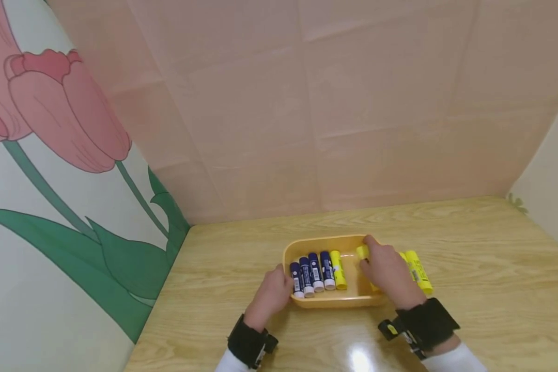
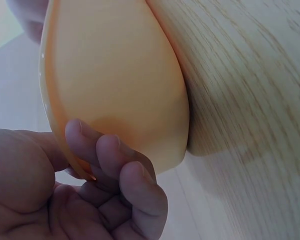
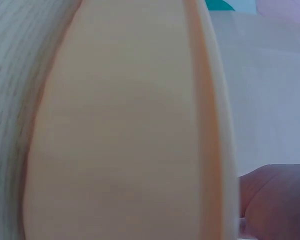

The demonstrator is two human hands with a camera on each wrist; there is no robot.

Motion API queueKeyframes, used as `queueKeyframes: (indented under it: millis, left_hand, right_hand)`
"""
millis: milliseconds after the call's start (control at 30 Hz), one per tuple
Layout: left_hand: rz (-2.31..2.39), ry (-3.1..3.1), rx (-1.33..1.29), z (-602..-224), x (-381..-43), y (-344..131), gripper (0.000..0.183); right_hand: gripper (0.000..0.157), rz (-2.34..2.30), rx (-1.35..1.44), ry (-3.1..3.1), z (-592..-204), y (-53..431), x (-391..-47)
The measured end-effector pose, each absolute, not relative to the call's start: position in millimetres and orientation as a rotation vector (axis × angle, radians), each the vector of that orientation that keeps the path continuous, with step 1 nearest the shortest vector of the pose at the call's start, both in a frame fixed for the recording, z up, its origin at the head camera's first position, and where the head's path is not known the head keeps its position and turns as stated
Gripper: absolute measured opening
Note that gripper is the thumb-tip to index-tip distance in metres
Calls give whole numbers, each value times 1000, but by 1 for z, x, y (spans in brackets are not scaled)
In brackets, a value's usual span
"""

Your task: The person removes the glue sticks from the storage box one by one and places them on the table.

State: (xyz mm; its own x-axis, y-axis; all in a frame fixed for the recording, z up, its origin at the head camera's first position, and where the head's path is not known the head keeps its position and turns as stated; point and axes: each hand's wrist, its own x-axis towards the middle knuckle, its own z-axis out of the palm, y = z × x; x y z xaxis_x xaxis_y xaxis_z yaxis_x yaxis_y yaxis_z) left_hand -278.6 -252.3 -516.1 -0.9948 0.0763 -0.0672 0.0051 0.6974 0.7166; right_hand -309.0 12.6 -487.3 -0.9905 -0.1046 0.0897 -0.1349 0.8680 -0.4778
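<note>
A yellow-orange plastic tray (image 1: 353, 303) lies on the table. My left hand (image 1: 272, 289) grips its left end; in the left wrist view the thumb is inside the rim and curled fingers (image 2: 135, 182) lie against the outer wall (image 2: 120, 75). Several dark blue and white glue sticks (image 1: 315, 272) lie side by side in the tray's left part, with a yellow glue stick (image 1: 338, 269) beside them. Over the tray's right end, my right hand (image 1: 390, 271) holds another yellow glue stick (image 1: 362, 252), mostly hidden by the hand. The right wrist view shows mainly the tray's outer wall (image 3: 120, 120).
More yellow glue sticks (image 1: 418, 273) lie on the wooden table (image 1: 483, 289) just right of the tray, partly behind my right hand. A pinkish covering (image 1: 307, 113) hangs at the back. The left wall carries painted tulips (image 1: 70, 108).
</note>
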Motion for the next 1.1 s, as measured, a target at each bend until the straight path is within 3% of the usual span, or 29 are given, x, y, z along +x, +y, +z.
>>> queueKeyframes:
  millis: [700, 1100]
  left_hand:
    - [1183, 2795, 66, -517, -276, -254, 21]
    - [1208, 2751, 33, -513, -274, -254, 31]
  right_hand:
    - [54, 880, 236, -2905, -459, 41, -299]
    - [54, 964, 203, -2924, -449, 57, -298]
